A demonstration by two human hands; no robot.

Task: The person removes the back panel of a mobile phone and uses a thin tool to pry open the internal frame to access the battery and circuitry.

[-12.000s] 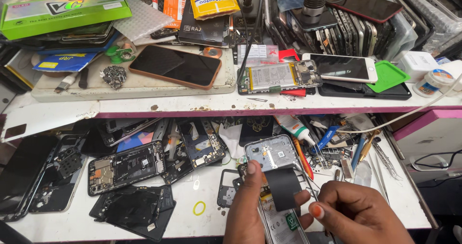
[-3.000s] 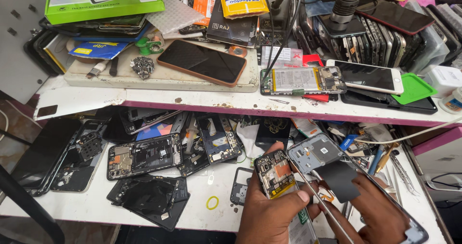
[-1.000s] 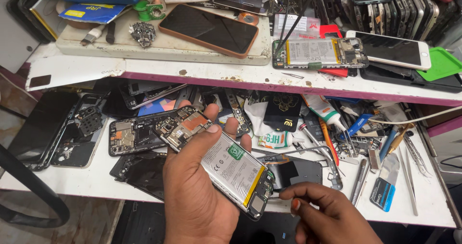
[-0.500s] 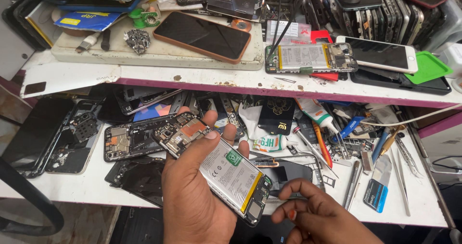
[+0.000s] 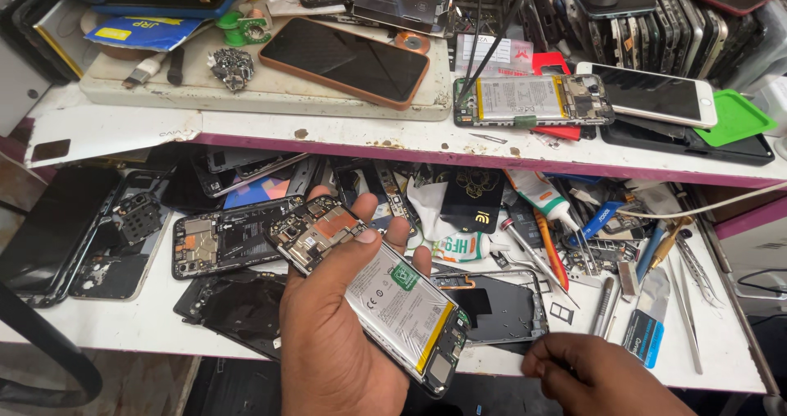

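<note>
Left hand grips an opened phone; right hand rests curled at the tabletop's near edge.

The left hand (image 5: 332,334) wraps around the opened phone (image 5: 369,285), thumb pressed on its circuit board, battery side up, held above the tabletop (image 5: 123,322). At 4 o'clock from it, the right hand (image 5: 598,375) is loosely curled, holding nothing visible. Just beyond, at 2 o'clock, lies a black phone frame (image 5: 500,305); tweezers and screwdrivers (image 5: 656,260) spread at 3 o'clock. On the far shelf (image 5: 328,129), at 12 o'clock, rests an orange-cased phone (image 5: 344,61).
</note>
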